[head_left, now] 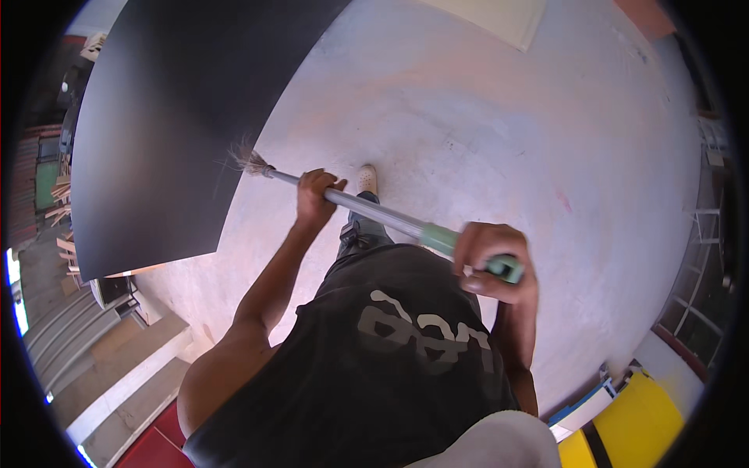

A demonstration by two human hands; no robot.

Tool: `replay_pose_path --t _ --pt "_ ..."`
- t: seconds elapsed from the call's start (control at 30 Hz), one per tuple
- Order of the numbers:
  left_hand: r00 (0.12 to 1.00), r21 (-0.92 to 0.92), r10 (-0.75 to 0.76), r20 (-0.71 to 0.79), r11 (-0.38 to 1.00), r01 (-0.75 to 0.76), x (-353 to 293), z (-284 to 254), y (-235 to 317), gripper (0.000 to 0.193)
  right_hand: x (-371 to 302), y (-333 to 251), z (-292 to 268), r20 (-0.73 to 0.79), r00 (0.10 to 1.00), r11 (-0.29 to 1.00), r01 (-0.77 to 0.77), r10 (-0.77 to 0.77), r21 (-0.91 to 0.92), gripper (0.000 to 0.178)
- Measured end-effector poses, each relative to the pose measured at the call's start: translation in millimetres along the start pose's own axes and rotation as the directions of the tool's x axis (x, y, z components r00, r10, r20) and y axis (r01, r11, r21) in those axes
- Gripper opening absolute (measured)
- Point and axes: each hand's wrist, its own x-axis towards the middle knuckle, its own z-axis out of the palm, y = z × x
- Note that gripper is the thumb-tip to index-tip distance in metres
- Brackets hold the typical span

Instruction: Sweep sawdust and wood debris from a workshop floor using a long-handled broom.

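pale floor [593, 156], smooth, tinted pink and blue in patches, with faint scuffs.

black panel [172, 117]: one, large, flat, softly sheened, at upper left.

broom [374, 212]: one, held slantwise in front of the torso, between the two hands; grey tubular handle, pale green grip [441, 238] toward the right end, frayed brownish bristles [251, 161] in a small tuft at the left end. bristle tips overlap the near edge of the panel in this view; whether they touch it cannot be told.

left hand [316, 195]: wrapped about the grey handle, toward the bristles.

right hand [495, 257]: clasped round the green grip, close to the handle's end; slightly blurred.

clothing: dark shirt [351, 374] with pale graphic; dark trousers [363, 234]; one light shoe [367, 179], beyond the handle.

surroundings: wood pieces [62, 195], several, far left; red object [156, 444], lower left, kind unclear; yellow object [644, 409] with black band, lower right, kind unclear; pale sheet [499, 17], top edge.
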Motion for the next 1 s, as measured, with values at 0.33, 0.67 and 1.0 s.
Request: replay_pose_path --t 0.33,0.67,1.0 --pt "0.984 -0.402 -0.131 0.12 0.9 0.168 85 137 -32 0.025 130 -18 65 -0.213 0.942 0.765 -0.335 0.259 -0.55 0.015" --pt "0.866 -0.733 0.495 0.074 0.616 -0.29 231 169 143 0.026 182 -120 96 -0.027 0.971 0.28 -0.095 0.236 -0.955 0.033" --pt "0.933 -0.686 0.358 0.032 0.687 -0.24 223 5 31 0.033 120 -147 -40 0.068 0.807 0.806 0.572 -0.586 0.152 0.051"
